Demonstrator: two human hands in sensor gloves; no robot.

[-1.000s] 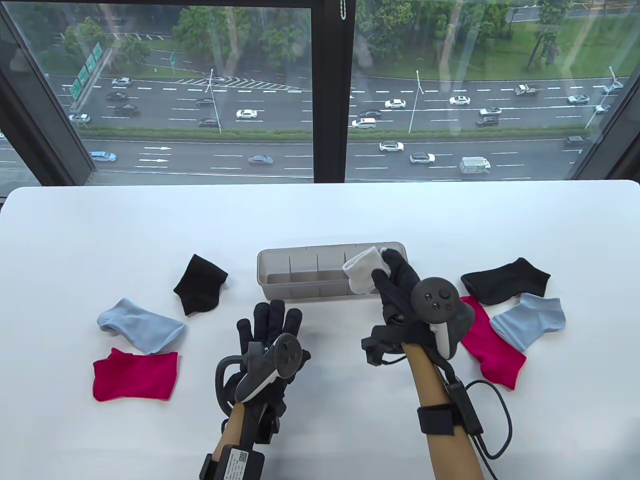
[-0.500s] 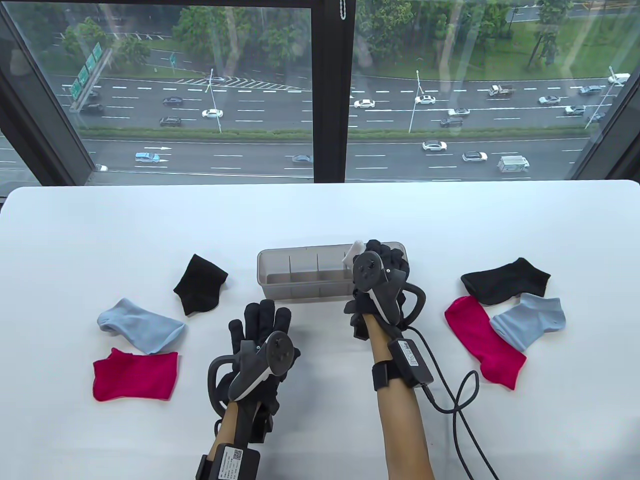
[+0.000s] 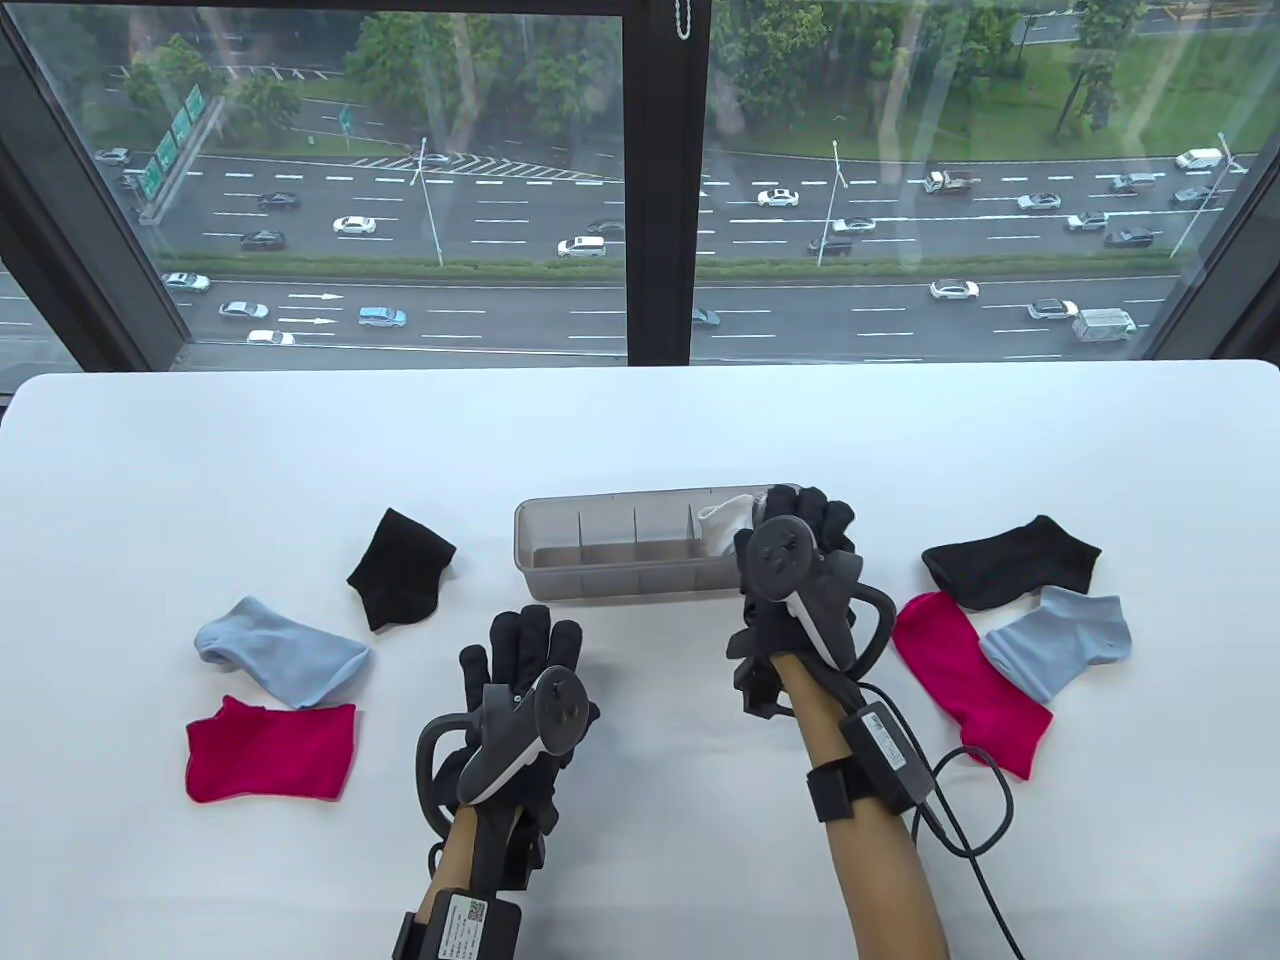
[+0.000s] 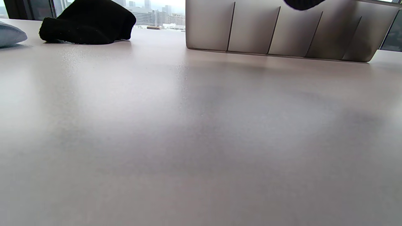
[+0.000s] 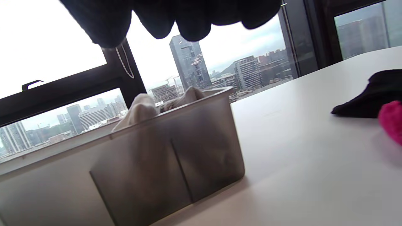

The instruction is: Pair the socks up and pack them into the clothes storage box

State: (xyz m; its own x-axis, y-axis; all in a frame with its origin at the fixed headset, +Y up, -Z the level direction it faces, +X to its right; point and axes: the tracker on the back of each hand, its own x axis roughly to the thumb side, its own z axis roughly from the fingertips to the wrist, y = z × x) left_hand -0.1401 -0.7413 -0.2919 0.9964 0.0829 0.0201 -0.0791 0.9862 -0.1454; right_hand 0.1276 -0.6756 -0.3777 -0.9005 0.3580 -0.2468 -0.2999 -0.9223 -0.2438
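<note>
on the left of the table (image 3: 640, 440) lie three loose socks, well apart from the box: a pink sock (image 3: 270, 750) nearest the person, a light blue sock (image 3: 282, 652) just beyond it with their edges about touching, and a black sock (image 3: 400, 567) farther in. each looks light, limp and easily bunched, so it is probably best pinched at the cuff or gathered flat under the fingers; none seems fragile or slippery. the left hand (image 3: 528, 680) rests flat on the bare tabletop with fingers straight, holding nothing. ahead of it stands the clothes storage box (image 3: 600, 580), a grey, stiff-looking tray split by dividers; its left compartments look empty. in the rightmost compartment sits the white sock pair (image 3: 728, 520), poking above the rim. the right hand (image 3: 800, 560) hangs just over that end; in the right wrist view its fingers (image 5: 191, 22) hang clear above the white cloth, gripping nothing, though how far they are curled i cannot tell. farther right lie another pink sock (image 3: 960, 680), another light blue sock (image 3: 1060, 640) overlapping it, and a second black sock (image 3: 1010, 560). the mates lie on opposite sides, with the box and both hands between them.
</note>
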